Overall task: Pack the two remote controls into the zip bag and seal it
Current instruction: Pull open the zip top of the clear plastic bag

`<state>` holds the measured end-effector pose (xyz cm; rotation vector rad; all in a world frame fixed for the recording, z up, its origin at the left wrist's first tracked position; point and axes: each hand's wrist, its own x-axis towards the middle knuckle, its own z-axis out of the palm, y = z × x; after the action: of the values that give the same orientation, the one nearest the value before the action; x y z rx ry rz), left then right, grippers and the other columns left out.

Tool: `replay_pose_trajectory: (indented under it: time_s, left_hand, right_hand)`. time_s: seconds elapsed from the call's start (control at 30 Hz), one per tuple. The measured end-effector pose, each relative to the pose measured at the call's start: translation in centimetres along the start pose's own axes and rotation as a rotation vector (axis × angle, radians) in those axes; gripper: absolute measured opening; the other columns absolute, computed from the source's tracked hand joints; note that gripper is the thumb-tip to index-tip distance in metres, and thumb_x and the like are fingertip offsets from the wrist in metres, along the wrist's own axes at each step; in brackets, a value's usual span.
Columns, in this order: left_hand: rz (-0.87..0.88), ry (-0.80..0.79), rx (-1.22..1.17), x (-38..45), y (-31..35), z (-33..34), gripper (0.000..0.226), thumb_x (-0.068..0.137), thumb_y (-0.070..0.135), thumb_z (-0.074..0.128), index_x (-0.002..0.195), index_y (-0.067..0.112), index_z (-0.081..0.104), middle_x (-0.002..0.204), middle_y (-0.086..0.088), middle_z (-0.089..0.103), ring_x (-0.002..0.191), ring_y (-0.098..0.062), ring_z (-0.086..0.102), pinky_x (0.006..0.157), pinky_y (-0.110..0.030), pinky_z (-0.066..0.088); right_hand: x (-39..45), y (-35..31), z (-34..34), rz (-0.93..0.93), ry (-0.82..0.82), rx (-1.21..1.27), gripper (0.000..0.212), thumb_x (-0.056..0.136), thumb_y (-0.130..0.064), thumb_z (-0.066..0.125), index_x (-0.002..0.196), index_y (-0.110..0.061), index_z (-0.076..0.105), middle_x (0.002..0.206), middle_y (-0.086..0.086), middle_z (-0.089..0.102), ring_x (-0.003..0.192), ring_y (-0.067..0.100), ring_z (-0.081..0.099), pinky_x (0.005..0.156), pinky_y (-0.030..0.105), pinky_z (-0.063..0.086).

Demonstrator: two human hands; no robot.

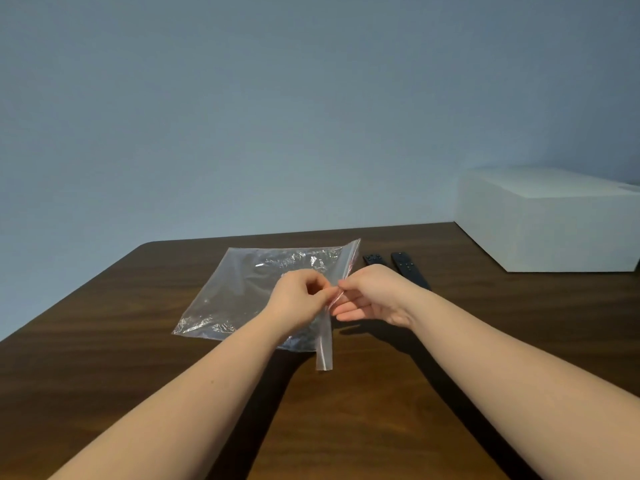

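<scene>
Fingers of left hand and right hand pinching zip bag at red-lined zip edge, facing each other. Zip bag: clear, lying flat on dark wooden table. Two remote controls: black, lying side by side just right of bag, outside it, partly hidden behind right hand. White box: sitting further right of bag.

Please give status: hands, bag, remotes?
Left hand and right hand pinching zip bag mouth. Both remotes outside, on table. Nothing blocking.

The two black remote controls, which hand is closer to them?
Right. The right hand sits just in front of the two black remote controls; the left hand is farther left, over the clear plastic zip bag.
</scene>
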<state>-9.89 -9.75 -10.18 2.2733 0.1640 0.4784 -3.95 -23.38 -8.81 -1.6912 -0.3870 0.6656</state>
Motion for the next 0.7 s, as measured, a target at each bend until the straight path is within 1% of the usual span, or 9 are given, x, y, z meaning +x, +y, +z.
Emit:
replay_pose_trajectory:
  time_s: [0.07, 0.17, 0.23, 0.3, 0.37, 0.5, 0.6, 0.7]
  left_hand:
    - [0.003, 0.013, -0.005, 0.0, 0.0, 0.0, 0.007, 0.080, 0.019, 0.069, 0.078, 0.013, 0.067, 0.073, -0.001, 0.066, 0.072, -0.018, 0.061, 0.076, -0.035, 0.053]
    - [-0.010, 0.021, 0.003, -0.1, 0.0, 0.0, 0.009, 0.079, 0.020, 0.070, 0.081, 0.011, 0.069, 0.078, -0.008, 0.071, 0.078, -0.024, 0.066, 0.079, -0.038, 0.056]
    - [-0.009, 0.009, -0.027, -0.2, 0.2, 0.0, 0.009, 0.079, 0.020, 0.070, 0.083, 0.012, 0.071, 0.079, -0.007, 0.072, 0.078, -0.022, 0.068, 0.079, -0.038, 0.058]
    - [-0.019, -0.004, -0.072, -0.3, 0.4, 0.0, 0.008, 0.080, 0.019, 0.070, 0.085, 0.013, 0.073, 0.077, -0.003, 0.072, 0.072, -0.015, 0.067, 0.079, -0.035, 0.059]
    - [-0.030, -0.019, -0.102, -0.4, 0.7, -0.1, 0.008, 0.081, 0.019, 0.069, 0.087, 0.016, 0.074, 0.076, -0.001, 0.072, 0.070, -0.010, 0.067, 0.078, -0.031, 0.059]
    - [-0.070, -0.080, -0.213, -0.6, 1.3, -0.8, 0.012, 0.080, 0.025, 0.070, 0.089, 0.020, 0.075, 0.086, -0.004, 0.074, 0.082, -0.016, 0.070, 0.076, -0.027, 0.059]
    - [-0.104, -0.129, -0.292, -0.8, 1.7, -1.2, 0.017, 0.075, 0.031, 0.074, 0.087, 0.020, 0.076, 0.087, -0.003, 0.075, 0.084, -0.016, 0.071, 0.071, -0.022, 0.059]
    - [-0.108, -0.130, -0.317, -1.1, 1.8, -1.3, 0.014, 0.073, 0.028, 0.075, 0.082, 0.017, 0.077, 0.087, -0.007, 0.075, 0.085, -0.019, 0.071, 0.076, -0.027, 0.060]
  right_hand:
    - [-0.2, -0.1, -0.3, 0.002, -0.037, 0.015, 0.021, 0.096, -0.010, 0.049, 0.104, 0.003, 0.064, 0.093, 0.020, 0.071, 0.085, 0.026, 0.072, 0.070, 0.031, 0.061]
    - [-0.2, 0.0, -0.8, -0.040, -0.025, -0.019, 0.013, 0.092, -0.007, 0.057, 0.094, 0.000, 0.068, 0.081, 0.016, 0.072, 0.073, 0.020, 0.073, 0.069, 0.032, 0.062]
    - [0.0, 0.2, -1.1, -0.079, 0.013, -0.041, 0.011, 0.090, -0.008, 0.061, 0.084, -0.003, 0.069, 0.076, 0.015, 0.071, 0.063, 0.017, 0.070, 0.065, 0.030, 0.061]
    - [0.0, 0.3, -1.3, -0.123, 0.032, -0.090, 0.014, 0.089, -0.012, 0.063, 0.078, -0.006, 0.069, 0.072, 0.013, 0.070, 0.057, 0.015, 0.066, 0.058, 0.026, 0.056]
    - [-0.1, 0.3, -1.3, -0.164, 0.059, -0.155, 0.016, 0.089, -0.017, 0.064, 0.076, -0.009, 0.069, 0.068, 0.010, 0.068, 0.056, 0.013, 0.062, 0.054, 0.023, 0.051]
    - [-0.4, 0.2, -1.2, -0.226, 0.116, -0.211, 0.019, 0.089, -0.022, 0.064, 0.073, -0.012, 0.069, 0.059, 0.003, 0.063, 0.052, 0.009, 0.055, 0.050, 0.020, 0.045]
    - [-0.6, 0.3, -1.0, -0.258, 0.141, -0.211, 0.019, 0.088, -0.023, 0.065, 0.073, -0.012, 0.068, 0.058, 0.001, 0.060, 0.053, 0.008, 0.053, 0.050, 0.019, 0.045]
    - [-0.8, 0.7, -0.6, -0.283, 0.127, -0.130, 0.019, 0.086, -0.025, 0.067, 0.072, -0.012, 0.068, 0.057, -0.001, 0.060, 0.056, 0.008, 0.053, 0.056, 0.021, 0.048]
